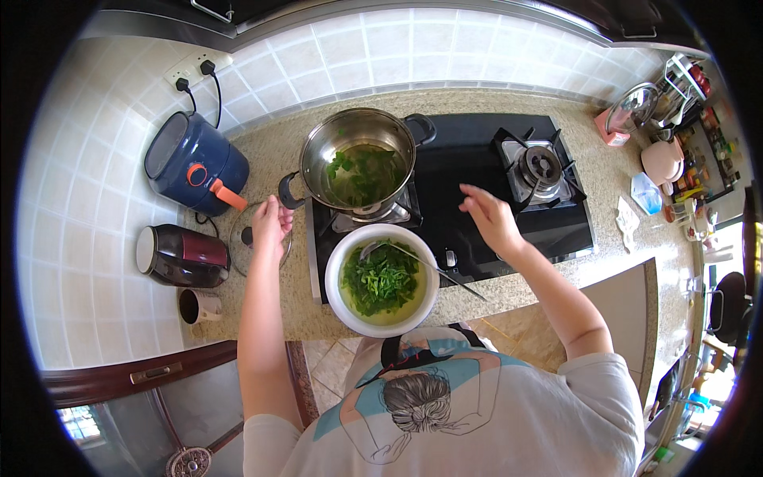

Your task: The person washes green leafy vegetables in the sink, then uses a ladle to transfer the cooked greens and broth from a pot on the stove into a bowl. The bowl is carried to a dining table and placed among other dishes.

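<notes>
My left hand (272, 226) is curled beside the black left handle of a steel pot (310, 173); whether it touches the handle cannot be told. Leafy greens in liquid (363, 176) lie in the pot, over the left burner. Above the black glass hob, my right hand (492, 223) is empty, its fingers partly apart. Between my arms, a white bowl (335, 298) holds chopped greens (381, 280) in pale liquid. A metal ladle (456, 278) rests in it, its handle sticking out over the right rim. Partly behind my left hand lies a glass lid (238, 256) on the counter.
A blue air fryer (208, 161), a dark kettle-like appliance (185, 255) and a mug (199, 307) stand on the left. The right burner (539, 167) has nothing on it. Farther right are a pink jug (661, 161), a crumpled tissue (627, 223) and an upright glass lid (633, 108).
</notes>
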